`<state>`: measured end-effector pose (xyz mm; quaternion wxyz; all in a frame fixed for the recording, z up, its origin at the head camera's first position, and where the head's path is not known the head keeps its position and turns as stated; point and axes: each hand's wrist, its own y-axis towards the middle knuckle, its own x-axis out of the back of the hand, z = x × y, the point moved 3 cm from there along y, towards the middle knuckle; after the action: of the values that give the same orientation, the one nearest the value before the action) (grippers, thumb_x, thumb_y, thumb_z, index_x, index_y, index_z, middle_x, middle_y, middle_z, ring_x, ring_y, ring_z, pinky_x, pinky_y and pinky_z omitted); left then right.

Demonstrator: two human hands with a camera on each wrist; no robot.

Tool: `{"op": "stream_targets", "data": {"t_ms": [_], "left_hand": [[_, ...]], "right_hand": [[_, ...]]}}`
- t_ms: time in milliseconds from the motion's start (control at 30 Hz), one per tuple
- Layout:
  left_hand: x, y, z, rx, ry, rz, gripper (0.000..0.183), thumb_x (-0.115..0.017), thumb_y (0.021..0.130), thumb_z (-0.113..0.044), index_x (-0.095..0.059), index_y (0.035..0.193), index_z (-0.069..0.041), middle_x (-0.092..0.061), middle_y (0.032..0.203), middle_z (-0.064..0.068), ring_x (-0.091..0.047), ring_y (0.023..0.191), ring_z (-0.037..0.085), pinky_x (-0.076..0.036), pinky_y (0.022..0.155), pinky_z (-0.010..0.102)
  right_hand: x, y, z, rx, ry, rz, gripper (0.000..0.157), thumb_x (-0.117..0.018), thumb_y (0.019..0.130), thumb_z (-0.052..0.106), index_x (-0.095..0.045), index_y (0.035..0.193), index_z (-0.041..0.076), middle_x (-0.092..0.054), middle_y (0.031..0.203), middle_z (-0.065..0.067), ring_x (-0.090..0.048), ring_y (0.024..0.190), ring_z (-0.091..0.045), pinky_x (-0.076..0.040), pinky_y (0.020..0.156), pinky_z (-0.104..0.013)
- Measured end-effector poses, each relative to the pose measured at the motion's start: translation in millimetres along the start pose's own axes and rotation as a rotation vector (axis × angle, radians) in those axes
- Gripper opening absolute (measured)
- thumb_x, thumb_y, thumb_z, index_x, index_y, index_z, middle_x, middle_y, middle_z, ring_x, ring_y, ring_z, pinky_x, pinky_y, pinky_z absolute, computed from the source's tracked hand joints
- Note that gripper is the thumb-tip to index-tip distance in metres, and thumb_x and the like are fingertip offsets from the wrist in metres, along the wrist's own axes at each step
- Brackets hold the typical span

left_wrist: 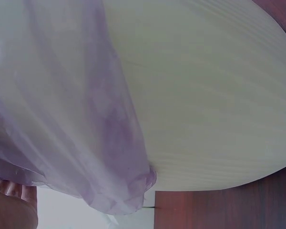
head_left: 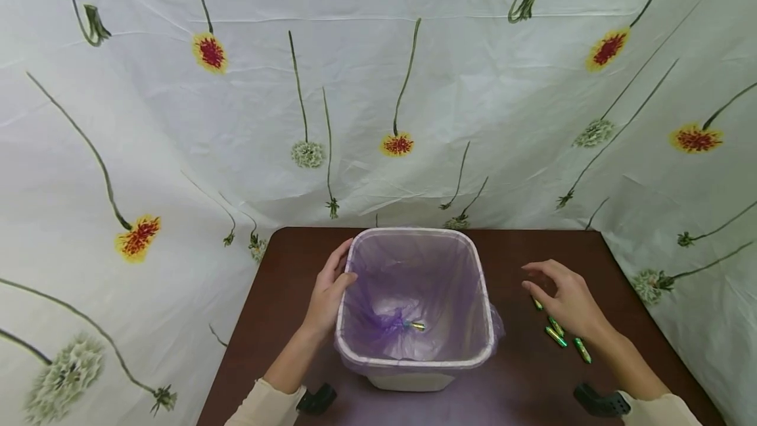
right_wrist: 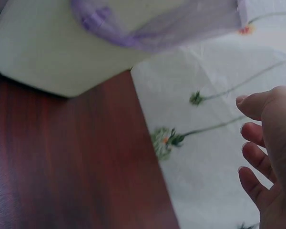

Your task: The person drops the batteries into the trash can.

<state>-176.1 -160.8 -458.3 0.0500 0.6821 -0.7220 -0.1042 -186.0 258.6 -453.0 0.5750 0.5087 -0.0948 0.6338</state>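
Note:
A white trash bin (head_left: 408,365) lined with a thin purple bag (head_left: 414,268) stands on the table. My left hand (head_left: 325,294) holds its left rim, thumb over the edge and fingers along the outer side. Inside the bin, near the bottom, lies a green-and-gold battery (head_left: 416,326). To the right of the bin my right hand (head_left: 564,301) hovers with fingers loosely bent and nothing between them. Under and beside it lie several similar batteries (head_left: 582,350). In the right wrist view the thumb and fingertips of the right hand (right_wrist: 276,148) are apart.
The dark brown wooden table (head_left: 284,307) ends a short way behind the bin. A white flower-printed sheet (head_left: 355,84) hangs behind it and along both sides. Part of the purple bag bulges out past the bin's right side.

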Motion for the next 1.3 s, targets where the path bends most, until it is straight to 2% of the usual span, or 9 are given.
{"op": "stream_targets", "data": {"t_ms": [233, 367, 467, 600, 733, 1000, 1167, 1300], "left_hand": [[0.5, -3.0, 1.6, -0.003, -0.017, 0.015, 0.060, -0.045, 0.099, 0.005, -0.033, 0.158, 0.001, -0.037, 0.161, 0.019, -0.036, 0.145, 0.033, -0.039, 0.107, 0.022], [0.4, -2.6, 1.6, -0.001, -0.014, 0.010, 0.061, -0.045, 0.098, 0.006, -0.034, 0.158, 0.001, -0.037, 0.160, 0.018, -0.036, 0.145, 0.032, -0.039, 0.106, 0.022], [0.3, -2.6, 1.3, -0.001, -0.011, 0.007, 0.061, -0.044, 0.098, 0.006, -0.034, 0.158, 0.002, -0.037, 0.161, 0.019, -0.036, 0.145, 0.033, -0.039, 0.106, 0.021], [0.2, -2.6, 0.7, -0.002, -0.014, 0.005, 0.061, -0.045, 0.098, 0.006, -0.034, 0.158, 0.002, -0.038, 0.160, 0.020, -0.037, 0.144, 0.034, -0.041, 0.105, 0.021], [0.1, -2.6, 0.2, 0.001, -0.024, 0.009, 0.061, -0.045, 0.097, 0.007, -0.033, 0.158, 0.002, -0.038, 0.159, 0.021, -0.039, 0.142, 0.035, -0.042, 0.104, 0.022], [-0.3, -2.6, 1.1, 0.010, -0.036, 0.009, 0.061, -0.045, 0.098, 0.007, -0.034, 0.158, 0.002, -0.039, 0.159, 0.020, -0.040, 0.141, 0.035, -0.043, 0.104, 0.024], [-0.9, -2.4, 1.2, 0.009, -0.028, 0.008, 0.061, -0.045, 0.098, 0.007, -0.034, 0.158, 0.001, -0.040, 0.158, 0.020, -0.042, 0.140, 0.035, -0.044, 0.103, 0.025], [-0.5, -3.0, 0.7, 0.009, -0.026, 0.002, 0.061, -0.045, 0.098, 0.007, -0.035, 0.158, 0.001, -0.040, 0.158, 0.020, -0.042, 0.139, 0.035, -0.045, 0.102, 0.025]], "right_hand": [[-9.1, -23, -19, -0.107, -0.014, -0.009, 0.029, -0.079, 0.088, 0.002, -0.072, 0.116, 0.004, -0.069, 0.105, -0.007, -0.064, 0.088, -0.018, -0.054, 0.071, -0.033], [-12.1, -33, -29, -0.135, -0.010, -0.023, 0.028, -0.079, 0.088, 0.002, -0.072, 0.115, 0.003, -0.069, 0.104, -0.008, -0.063, 0.087, -0.014, -0.053, 0.069, -0.030], [-14.6, -42, -36, -0.162, -0.004, -0.036, 0.027, -0.079, 0.089, 0.001, -0.072, 0.115, 0.004, -0.068, 0.102, -0.006, -0.062, 0.084, -0.012, -0.052, 0.067, -0.030], [-21.0, -58, -48, -0.244, 0.014, -0.024, 0.027, -0.078, 0.091, 0.004, -0.071, 0.117, 0.005, -0.065, 0.099, -0.002, -0.061, 0.082, -0.012, -0.053, 0.065, -0.029], [-28.8, -75, -58, -0.322, 0.023, -0.021, 0.027, -0.077, 0.093, 0.008, -0.071, 0.119, 0.004, -0.065, 0.101, -0.004, -0.058, 0.082, -0.012, -0.051, 0.063, -0.028], [-47.4, -103, -76, -0.431, -0.014, -0.092, 0.030, -0.076, 0.094, 0.007, -0.069, 0.121, -0.002, -0.065, 0.102, -0.012, -0.060, 0.084, -0.021, -0.052, 0.063, -0.026], [-62.1, -121, -85, -0.543, -0.049, -0.131, 0.035, -0.075, 0.094, 0.010, -0.066, 0.126, -0.002, -0.064, 0.110, -0.019, -0.062, 0.087, -0.032, -0.054, 0.065, -0.035], [-76.3, -136, -92, -0.603, -0.035, -0.125, 0.038, -0.073, 0.096, 0.013, -0.063, 0.129, -0.005, -0.061, 0.115, -0.027, -0.061, 0.099, -0.042, -0.052, 0.078, -0.056]]}}
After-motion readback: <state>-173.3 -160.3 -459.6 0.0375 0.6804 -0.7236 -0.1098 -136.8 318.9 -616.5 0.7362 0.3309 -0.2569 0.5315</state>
